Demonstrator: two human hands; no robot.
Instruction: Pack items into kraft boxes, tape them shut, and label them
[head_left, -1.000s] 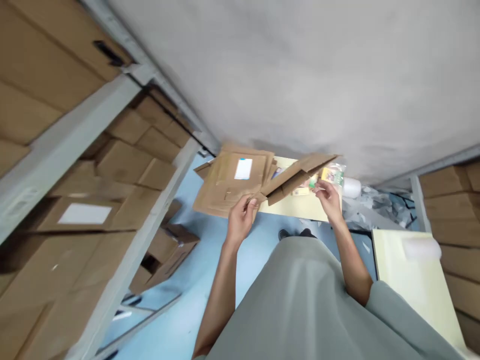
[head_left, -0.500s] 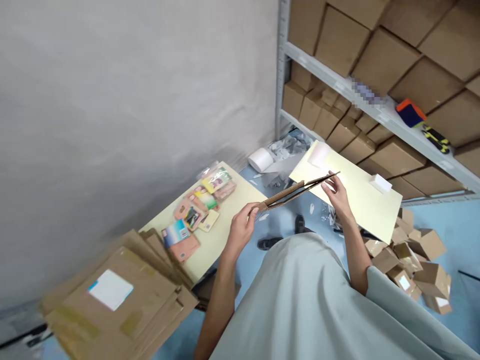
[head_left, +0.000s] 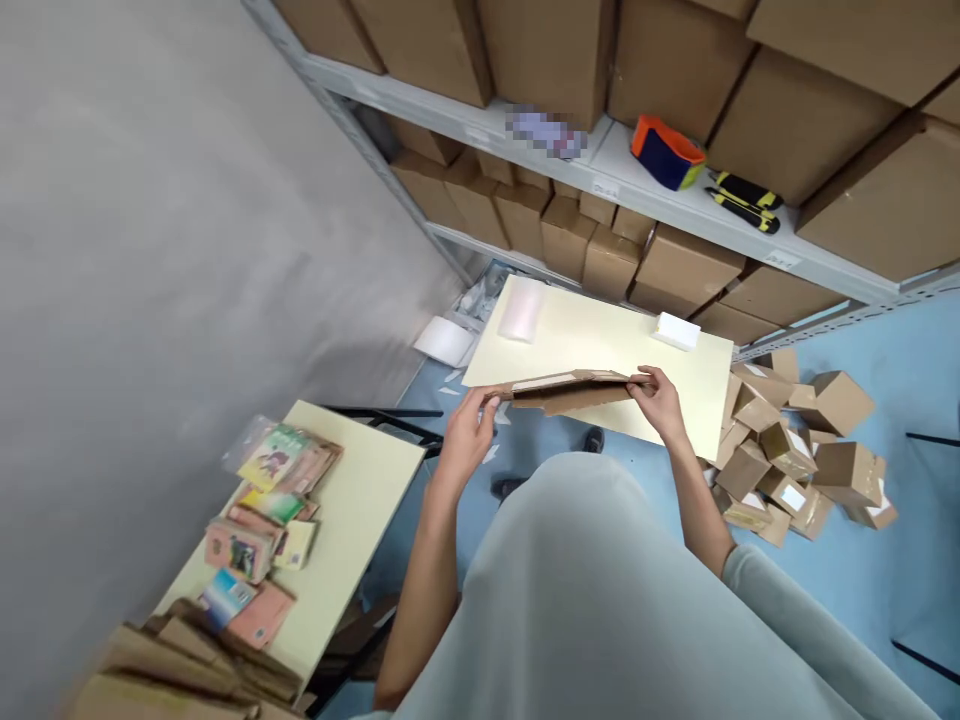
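A flattened cardboard box (head_left: 574, 394) is held between my two hands, seen nearly edge-on with a narrow gap between its layers. At its left end, my left hand (head_left: 469, 432) is closed, thumb and fingers pinching the corner. My right hand (head_left: 658, 402) grips the other end the same way. The box is in front of my body, in line with the near edge of a pale yellow table (head_left: 600, 340). On that table lie a translucent pinkish roll (head_left: 522, 310) and a small white box (head_left: 677, 331).
At left, another yellow table (head_left: 367, 480) carries picture booklets (head_left: 277, 455) and flattened cardboard (head_left: 187, 660). Shelving (head_left: 465, 125) full of cartons runs along the back, holding yellow-black cutters (head_left: 746, 200) and an orange-blue tape roll (head_left: 667, 152). Small cartons (head_left: 795, 450) are heaped on the floor at right.
My view has turned right, toward the shelving and the far table. The flattened box has come round to nearly level, its gap showing wider. Both hands have kept their hold.
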